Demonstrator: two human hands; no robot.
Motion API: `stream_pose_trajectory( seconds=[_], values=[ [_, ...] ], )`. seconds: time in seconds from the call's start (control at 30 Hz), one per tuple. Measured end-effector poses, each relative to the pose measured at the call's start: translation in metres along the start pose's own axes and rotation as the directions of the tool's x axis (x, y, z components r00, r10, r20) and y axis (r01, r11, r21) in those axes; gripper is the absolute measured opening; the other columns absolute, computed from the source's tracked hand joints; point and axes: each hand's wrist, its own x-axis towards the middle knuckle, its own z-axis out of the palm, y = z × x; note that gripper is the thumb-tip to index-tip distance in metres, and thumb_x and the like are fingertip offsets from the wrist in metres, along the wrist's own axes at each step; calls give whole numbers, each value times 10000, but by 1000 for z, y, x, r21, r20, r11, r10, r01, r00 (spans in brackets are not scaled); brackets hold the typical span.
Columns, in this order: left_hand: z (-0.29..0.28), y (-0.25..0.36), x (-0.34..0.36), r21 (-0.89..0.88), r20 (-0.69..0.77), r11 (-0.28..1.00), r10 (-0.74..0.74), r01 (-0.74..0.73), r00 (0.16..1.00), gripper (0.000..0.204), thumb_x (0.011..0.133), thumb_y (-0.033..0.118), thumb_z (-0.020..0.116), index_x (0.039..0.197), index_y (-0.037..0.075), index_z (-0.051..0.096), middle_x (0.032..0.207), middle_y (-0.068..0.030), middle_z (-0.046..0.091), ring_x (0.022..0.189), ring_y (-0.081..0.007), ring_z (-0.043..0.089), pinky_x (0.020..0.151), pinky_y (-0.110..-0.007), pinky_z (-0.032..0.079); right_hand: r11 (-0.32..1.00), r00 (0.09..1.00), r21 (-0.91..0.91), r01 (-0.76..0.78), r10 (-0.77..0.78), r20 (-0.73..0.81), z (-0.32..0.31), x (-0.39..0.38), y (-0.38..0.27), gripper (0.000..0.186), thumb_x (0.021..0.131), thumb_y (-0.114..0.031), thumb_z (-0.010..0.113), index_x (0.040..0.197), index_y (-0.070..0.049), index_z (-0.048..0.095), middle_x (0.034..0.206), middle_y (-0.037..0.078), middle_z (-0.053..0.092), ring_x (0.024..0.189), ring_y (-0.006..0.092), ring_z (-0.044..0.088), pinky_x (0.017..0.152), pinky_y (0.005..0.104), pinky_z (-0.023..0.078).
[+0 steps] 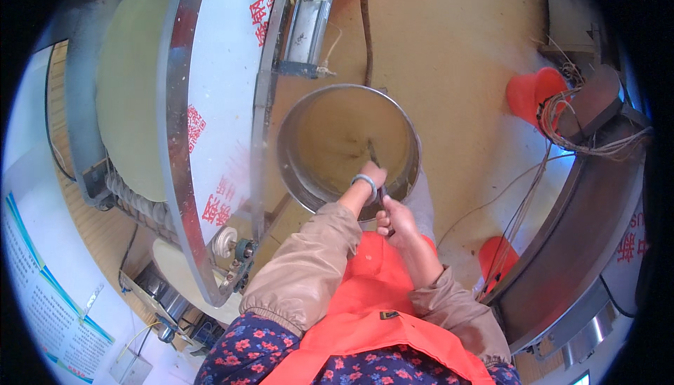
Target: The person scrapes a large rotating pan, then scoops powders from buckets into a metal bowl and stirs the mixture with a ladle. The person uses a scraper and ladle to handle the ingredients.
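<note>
A large round metal pot (289, 164) stands on the floor in front of me, holding a tan, cloudy liquid (337, 132). My left hand (373, 172), with a pale bangle at its wrist, reaches over the pot's near side and is closed round a dark stick-like handle (372, 151). That handle slants down into the liquid, and its far end is hidden there. Closer to my body, at the pot's near rim, my right hand (397, 219) is closed on the same handle's upper part.
To the left stands a machine with a metal-edged white panel (225, 69) and a pale rounded surface (133, 90). A metal cylinder (309, 20) and a dark hose (366, 27) lie beyond the pot. At the right are a red bucket (526, 97), coiled cables (558, 114) and a curved dark trough (562, 244).
</note>
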Motion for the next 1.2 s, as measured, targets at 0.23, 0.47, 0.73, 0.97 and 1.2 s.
stream_pose_trajectory(
  seconds=[0.23,0.47,0.73,0.97,1.2],
  values=[
    [-69,-17,2,46,-170,997,72,-65,983,333,710,208,579,869,-81,620,893,-303,592,894,-399,599,747,-420,481,988,968,56,-145,130,212,44,23,17,139,956,-293,373,912,-160,373,623,-20,372,432,69,303,386,233,277],
    [-31,-74,-5,287,-47,950,-115,123,992,253,760,163,542,895,-21,653,990,-258,594,993,-368,566,818,-395,475,923,920,152,-354,315,232,2,27,44,179,967,-276,362,883,-125,411,548,-32,363,423,58,315,364,218,240],
    [-10,8,-17,133,95,989,57,-69,994,371,642,247,625,804,-86,634,782,-229,635,717,-301,632,650,-383,487,980,998,197,11,0,-59,26,-18,16,186,961,-277,345,876,-123,408,585,-31,386,442,60,343,382,225,277],
    [-85,10,4,156,-113,986,85,-67,990,292,711,188,559,848,-56,643,906,-277,609,894,-382,606,763,-411,482,975,961,147,-167,127,246,58,17,1,157,959,-312,360,935,-157,375,616,-25,386,422,58,317,373,229,282],
    [-36,-83,-17,400,-42,913,-73,84,996,274,764,199,549,897,-14,659,990,-235,606,988,-354,578,848,-390,463,890,884,197,-412,338,322,16,14,59,193,970,-307,344,880,-141,385,531,-45,315,407,74,273,367,218,229]
  ],
)
